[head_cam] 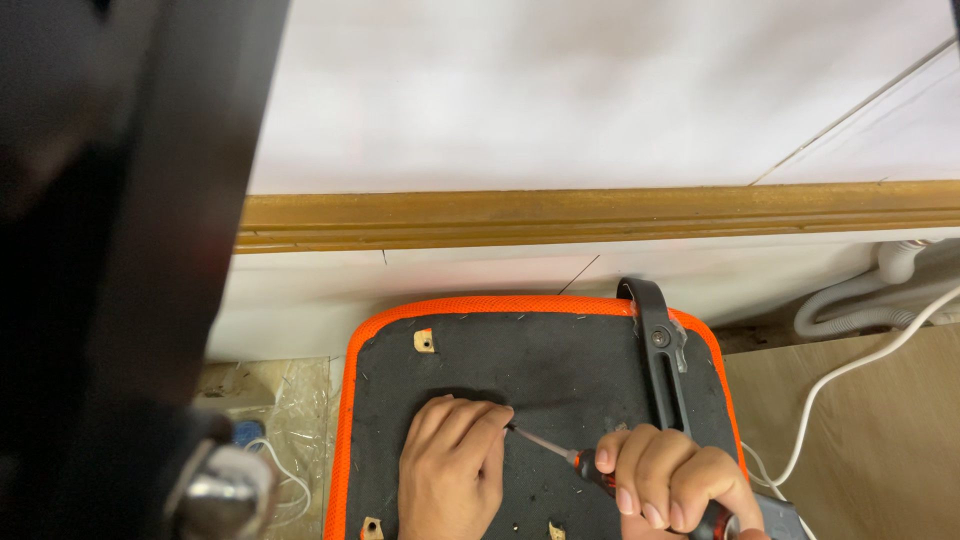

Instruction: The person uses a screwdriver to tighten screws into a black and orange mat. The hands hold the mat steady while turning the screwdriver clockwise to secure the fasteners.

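An upturned chair seat [560, 370] lies below me, its underside dark grey with an orange mesh edge. My left hand [450, 470] rests flat on that underside, fingertips beside the screwdriver's tip. My right hand [670, 485] is closed around the red and black handle of a screwdriver [580, 458], whose thin shaft points left and meets the seat at my left fingertips. A black armrest bracket [660, 350] is fixed along the seat's right side.
A white wall with a wooden rail [600, 215] runs behind the seat. White cables and a hose [870, 330] trail over a wooden board at right. A dark chair part with a metal stem [220, 490] fills the left. Crumpled plastic wrap [285, 400] lies on the floor.
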